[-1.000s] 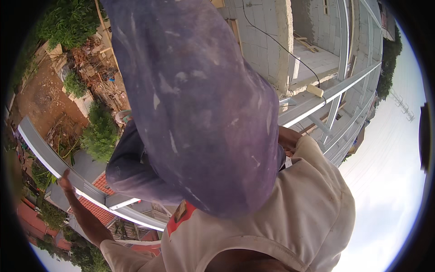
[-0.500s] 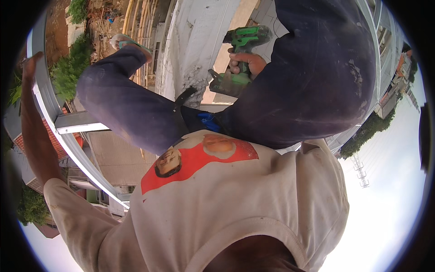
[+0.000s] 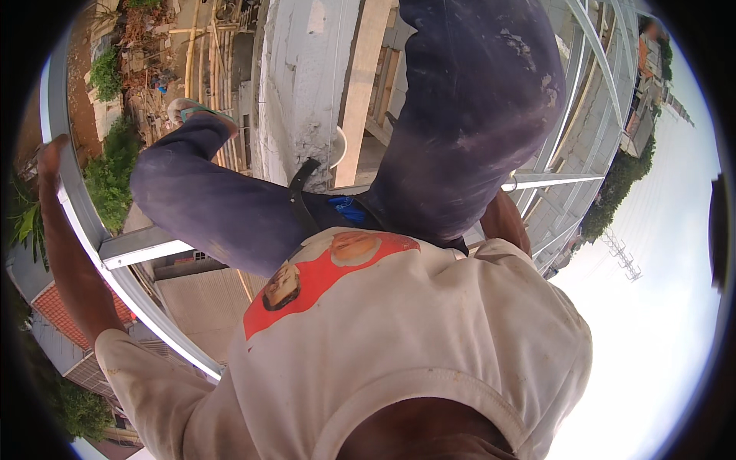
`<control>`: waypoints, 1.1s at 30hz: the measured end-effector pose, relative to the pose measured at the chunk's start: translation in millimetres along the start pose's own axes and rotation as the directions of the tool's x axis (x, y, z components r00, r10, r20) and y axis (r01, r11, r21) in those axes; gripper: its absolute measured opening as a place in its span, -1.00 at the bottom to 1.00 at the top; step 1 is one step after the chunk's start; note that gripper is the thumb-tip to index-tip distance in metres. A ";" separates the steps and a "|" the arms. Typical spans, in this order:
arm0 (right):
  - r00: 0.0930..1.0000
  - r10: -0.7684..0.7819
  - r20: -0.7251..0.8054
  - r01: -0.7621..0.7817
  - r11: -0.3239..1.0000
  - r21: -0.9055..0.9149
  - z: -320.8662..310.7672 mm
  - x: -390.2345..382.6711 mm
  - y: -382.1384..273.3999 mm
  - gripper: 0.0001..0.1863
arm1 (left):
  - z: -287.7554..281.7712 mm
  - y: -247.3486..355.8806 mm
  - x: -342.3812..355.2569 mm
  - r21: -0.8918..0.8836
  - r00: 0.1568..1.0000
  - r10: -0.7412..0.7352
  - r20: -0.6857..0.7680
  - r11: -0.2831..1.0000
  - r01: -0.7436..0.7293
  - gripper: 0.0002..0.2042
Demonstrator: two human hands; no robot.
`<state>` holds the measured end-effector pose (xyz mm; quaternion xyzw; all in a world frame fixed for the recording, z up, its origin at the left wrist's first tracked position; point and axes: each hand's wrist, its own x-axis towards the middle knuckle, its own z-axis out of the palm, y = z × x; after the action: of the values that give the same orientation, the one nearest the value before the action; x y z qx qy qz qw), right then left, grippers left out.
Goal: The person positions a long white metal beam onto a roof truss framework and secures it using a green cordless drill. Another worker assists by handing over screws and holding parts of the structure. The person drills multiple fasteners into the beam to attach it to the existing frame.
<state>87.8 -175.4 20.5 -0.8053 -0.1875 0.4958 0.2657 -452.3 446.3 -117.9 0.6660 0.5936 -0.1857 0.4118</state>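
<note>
At the far left, my left hand (image 3: 50, 157) is closed on the outer edge of a long silvery metal beam (image 3: 80, 180), its fingers partly hidden by the beam. My left arm stretches out to reach it. Only a part of my right forearm (image 3: 506, 222) shows, below my raised right thigh; the hand itself is hidden behind the leg. No drill can be made out now. My left leg, in dark trousers (image 3: 215, 192), is bent, with a sandal (image 3: 201, 113) on the foot. A dark strap (image 3: 301, 195) hangs at my waist.
A rough concrete beam (image 3: 303, 84) runs between my legs, beside a wooden plank (image 3: 360, 100). Metal crosspieces (image 3: 146, 245) and trusses (image 3: 556, 181) flank me. Far below lie bamboo poles (image 3: 203, 61), rubble and shrubs (image 3: 115, 184). Another person (image 3: 646, 57) is at the far right.
My right hand, which held a green cordless drill between my legs, has gone behind my right thigh with the drill out of sight. My left hand stays on the beam.
</note>
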 end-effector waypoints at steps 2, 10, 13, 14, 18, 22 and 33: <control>0.976 -0.190 -0.102 0.170 0.969 -0.179 -6.3 47.1 -20.1 -0.87 | -2.5 4.9 -4.3 0.002 1.000 -0.016 0.011 1.000 0.016 -0.55; 0.559 -0.740 -0.374 0.151 0.535 -0.831 -84.9 250.7 -155.9 -0.87 | 10.9 -10.5 -31.6 -0.116 0.969 0.148 -0.197 0.978 -0.173 -0.81; 0.507 -0.749 -0.426 0.048 0.518 -0.854 -111.9 264.8 -160.6 -0.87 | 38.7 29.0 -42.2 -0.017 0.969 0.144 -0.199 0.989 -0.150 -0.77; 0.491 -0.742 -0.457 0.009 0.528 -0.849 -128.6 252.7 -160.0 -0.87 | 40.9 52.7 -38.8 -0.032 0.964 0.169 -0.205 0.983 -0.179 -0.76; 0.470 -0.722 -0.508 -0.023 0.565 -0.825 -163.8 175.5 -143.1 -0.86 | 61.5 82.8 -33.1 -0.065 0.944 0.275 -0.185 0.955 -0.291 -0.71; 0.524 -0.637 -0.565 0.147 0.721 -0.677 -142.4 73.6 -127.5 -0.86 | 17.7 31.6 -82.6 -0.106 0.921 0.210 -0.327 0.961 -0.257 -0.72; 0.636 0.089 -0.767 0.068 0.983 0.170 -120.8 -176.4 62.1 -0.84 | 36.7 40.3 -45.9 -0.079 0.927 0.274 -0.256 0.950 -0.302 -0.64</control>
<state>121.4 -353.3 150.1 -0.9127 -0.0053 0.1213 0.3901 -415.8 390.6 -92.6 0.7383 0.5448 -0.0055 0.3975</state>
